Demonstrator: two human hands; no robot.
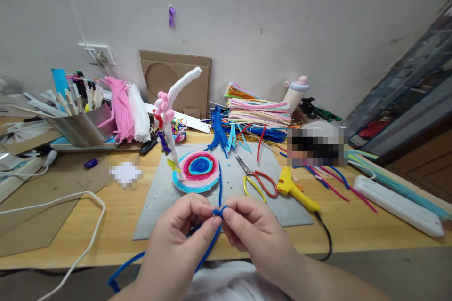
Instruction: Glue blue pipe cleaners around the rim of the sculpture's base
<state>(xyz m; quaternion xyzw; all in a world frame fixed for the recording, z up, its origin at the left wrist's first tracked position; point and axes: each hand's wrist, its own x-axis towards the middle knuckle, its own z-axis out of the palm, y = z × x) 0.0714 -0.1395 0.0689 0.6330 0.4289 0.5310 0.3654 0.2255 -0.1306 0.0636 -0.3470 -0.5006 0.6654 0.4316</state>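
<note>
Both hands meet in front of me over the near edge of the grey cutting mat (151, 218). Between thumb and fingers, my left hand (185, 228) pinches a blue pipe cleaner (208, 247). My right hand (252, 225) pinches the same piece just beside it, where it looks bent or twisted. One blue length runs up toward the mat, another hangs down at the lower left. Beyond the hands stands a round base coiled in blue, pink and red (196, 183), with a white curved stem (171, 138) carrying small pink, red, purple and yellow shapes.
Scissors (256, 176) and a yellow glue gun (296, 190) lie to the right, near a white power strip (399, 204). Bundled pipe cleaners (259, 110) sit at the back. At left are a metal container (83, 124) and a white cable (99, 221). Cardboard (197, 75) leans against the wall.
</note>
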